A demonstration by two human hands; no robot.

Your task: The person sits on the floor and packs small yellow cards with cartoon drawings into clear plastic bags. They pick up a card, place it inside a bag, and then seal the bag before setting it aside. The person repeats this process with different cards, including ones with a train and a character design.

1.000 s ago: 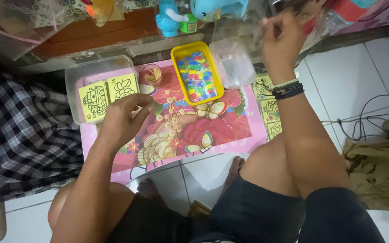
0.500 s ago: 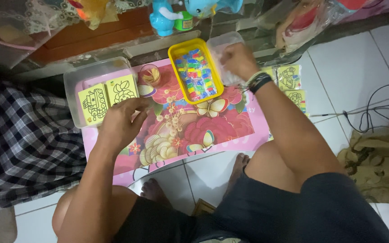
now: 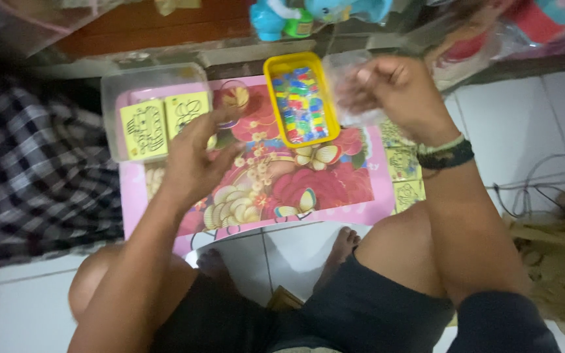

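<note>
— So, what's closest to you?

— My knees, then the pink floral tabletop [image 3: 335, 189]. My left hand [image 3: 194, 157] hovers over it at about ten o'clock, fingers loosely spread, holding nothing.

— And the other?

— My right hand [image 3: 400, 91], at one o'clock, pinches a clear plastic bag [image 3: 354, 98], lifted just beside the yellow tray [image 3: 271, 68] of coloured bits at twelve.

— Further out?

— At eleven, a clear box [image 3: 116, 88] with yellow picture cards [image 3: 144, 127].
</note>
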